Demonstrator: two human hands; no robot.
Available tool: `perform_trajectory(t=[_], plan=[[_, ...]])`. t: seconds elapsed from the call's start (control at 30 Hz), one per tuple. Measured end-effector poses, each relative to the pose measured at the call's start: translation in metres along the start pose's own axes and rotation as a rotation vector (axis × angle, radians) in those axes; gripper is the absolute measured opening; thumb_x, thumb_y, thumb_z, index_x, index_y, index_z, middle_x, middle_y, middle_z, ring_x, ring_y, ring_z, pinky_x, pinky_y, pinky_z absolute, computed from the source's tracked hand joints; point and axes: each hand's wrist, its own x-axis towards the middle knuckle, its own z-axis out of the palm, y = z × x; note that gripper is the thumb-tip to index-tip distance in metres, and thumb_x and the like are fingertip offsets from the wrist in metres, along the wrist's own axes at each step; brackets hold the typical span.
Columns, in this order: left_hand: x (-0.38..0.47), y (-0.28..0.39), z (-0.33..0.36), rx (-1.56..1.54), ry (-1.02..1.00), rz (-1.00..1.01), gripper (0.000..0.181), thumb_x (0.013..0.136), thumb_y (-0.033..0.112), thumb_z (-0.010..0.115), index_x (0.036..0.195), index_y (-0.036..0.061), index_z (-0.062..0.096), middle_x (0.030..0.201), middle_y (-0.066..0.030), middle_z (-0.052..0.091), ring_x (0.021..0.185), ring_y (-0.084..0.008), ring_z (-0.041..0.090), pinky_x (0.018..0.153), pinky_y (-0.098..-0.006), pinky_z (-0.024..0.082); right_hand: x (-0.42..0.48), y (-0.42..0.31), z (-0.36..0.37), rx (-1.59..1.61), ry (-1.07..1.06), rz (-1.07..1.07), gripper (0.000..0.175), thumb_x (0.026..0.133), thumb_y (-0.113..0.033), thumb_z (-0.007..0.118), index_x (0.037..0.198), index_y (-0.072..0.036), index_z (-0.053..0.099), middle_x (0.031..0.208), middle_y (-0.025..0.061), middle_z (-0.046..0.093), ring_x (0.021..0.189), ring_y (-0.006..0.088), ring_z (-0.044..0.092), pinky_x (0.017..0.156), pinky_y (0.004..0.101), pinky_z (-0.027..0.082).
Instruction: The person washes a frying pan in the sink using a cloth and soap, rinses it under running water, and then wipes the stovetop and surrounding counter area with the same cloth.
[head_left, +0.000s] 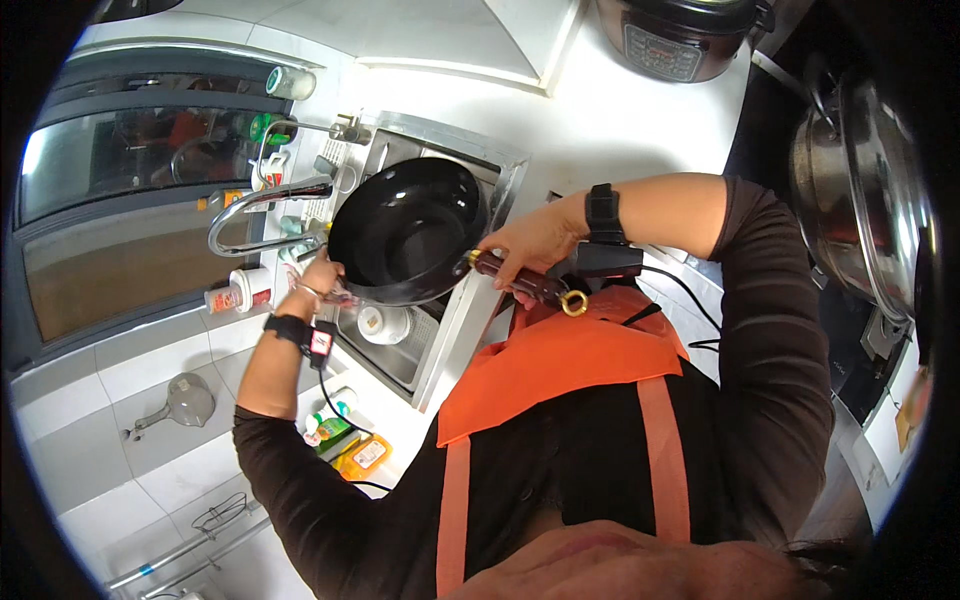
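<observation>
A black wok (409, 225) is held tilted over the steel sink (412, 375), its dark inner side in view. My right hand (529, 244) is closed around its brown handle, which ends in a brass-coloured ring. At the wok's left edge is my left hand (322, 277), close to the chrome faucet (225, 225); the wok and its own pose partly hide its fingers, so its grip cannot be told. Beneath the wok's near rim, a white round container (384, 324) sits in the sink.
Bottles, among them an orange one (366, 456), stand on the counter beside the sink. Jars and a white tub (251, 291) line the window ledge. An electric cooker (675, 45) is at the top, and a large steel pot (859, 202) is at the right.
</observation>
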Motion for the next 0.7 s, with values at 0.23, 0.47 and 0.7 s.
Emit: perform_trajectory(t=[0.23, 0.47, 0.7], plan=[[-0.049, 0.009, 0.113, -0.48, 0.036, 0.384, 0.076, 0.069, -0.012, 0.047, 0.141, 0.0088, 0.032, 0.096, -0.0146, 0.059, 0.065, -0.023, 0.06, 0.05, -0.0359, 0.056, -0.019, 0.025, -0.043, 0.35, 0.348, 0.128, 0.064, 0.094, -0.043, 0.056, 0.121, 0.012, 0.041, 0.116, 0.028, 0.056, 0.1, 0.0348, 0.062, 0.085, 0.0431, 0.055], [-0.081, 0.03, 0.149, -0.421, -0.06, 0.555, 0.054, 0.078, -0.005, 0.052, 0.13, 0.0022, 0.041, 0.097, -0.0113, 0.06, 0.072, -0.0224, 0.064, 0.049, -0.0343, 0.057, -0.054, 0.043, -0.019, 0.415, 0.78, -0.124, 0.014, 0.089, -0.004, 0.049, 0.098, 0.005, 0.054, 0.095, 0.0162, 0.061, 0.083, 0.0274, 0.064, 0.078, 0.0391, 0.057], [-0.068, 0.075, 0.164, -0.35, -0.336, 0.776, 0.04, 0.089, 0.012, 0.058, 0.127, 0.0057, 0.047, 0.106, -0.0067, 0.061, 0.086, -0.0159, 0.063, 0.064, -0.0273, 0.052, -0.1, 0.082, 0.066, 0.561, 0.882, -0.35, 0.03, 0.087, 0.0, 0.047, 0.115, 0.012, 0.05, 0.105, 0.0232, 0.064, 0.093, 0.0363, 0.067, 0.088, 0.0495, 0.055]])
